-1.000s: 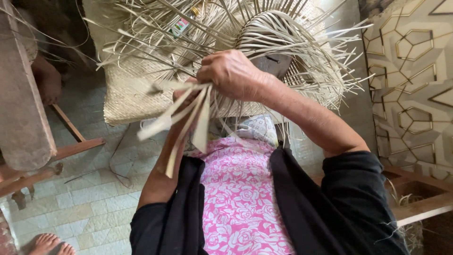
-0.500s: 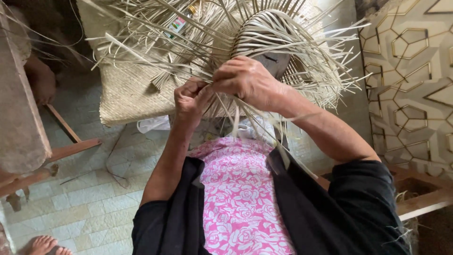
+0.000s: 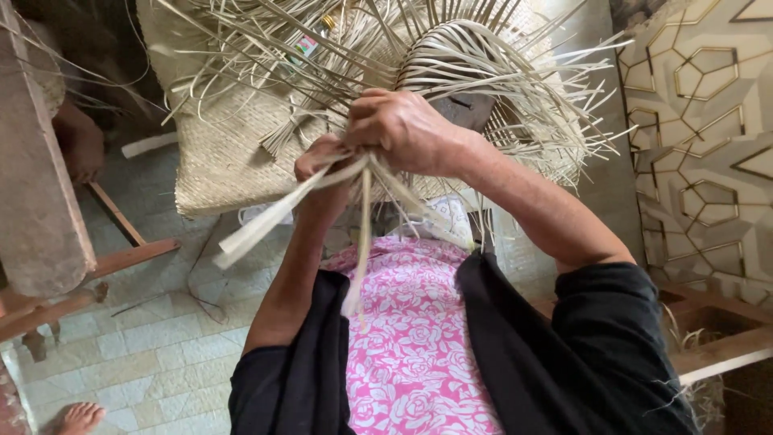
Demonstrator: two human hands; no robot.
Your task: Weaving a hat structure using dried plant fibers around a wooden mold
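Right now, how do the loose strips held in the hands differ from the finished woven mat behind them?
The loose strips hang free and separate below the left hand and right hand; the woven mat is tightly interlaced into one flat sheet. The strips look pale, almost white, while the mat is a duller tan. The strips are gathered in the grip; neither hand touches the mat. Both appear to be the same dried plant fibre.

One small packet (image 3: 304,45) near the upper middle of the frame, half hidden behind pale straw strands, green, red and white, shape unclear, no signs, no screens
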